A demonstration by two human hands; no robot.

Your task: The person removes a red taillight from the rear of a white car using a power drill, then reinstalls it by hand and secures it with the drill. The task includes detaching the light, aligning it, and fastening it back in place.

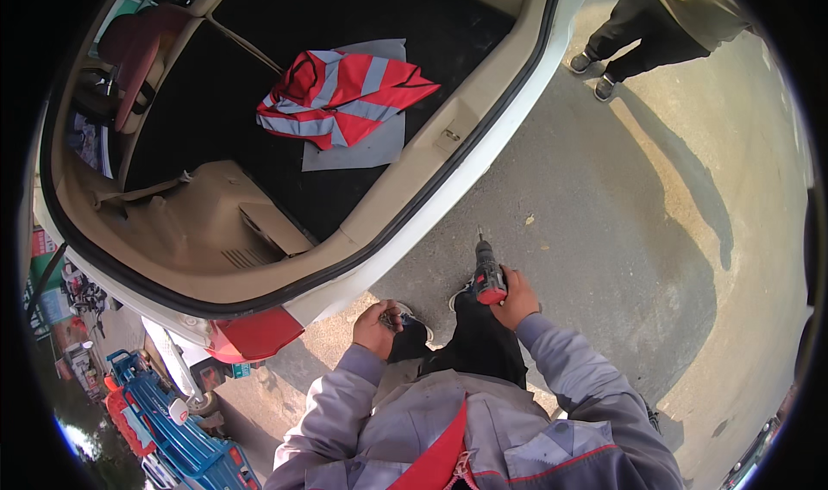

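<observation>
– Below the car's open boot, what do you see in the head view?

– Near the middle, a dark power drill with a red base, out over the pavement and clear of the car.

– Which hand has it?

– The right hand. Its fingers are closed around the grip, and the thin bit points away from the wearer.

– And the other?

– The left hand is loosely curled, holding a cluster of small bits in its fingers. They are too small for me to name. It sits lower than the drill, well apart from it, near the red tail light.

– What lies inside the boot?

– 1 red vest with silver bands, crumpled on a grey sheet, which rests on the black boot floor. Beige trim runs around it, and the white rear edge curves past the drill's far side.

– Anyone nearby?

– 1 other person stands at the upper right in dark trousers, casting a long shadow. At the lower left is a blue vehicle, bent by the lens.
</observation>
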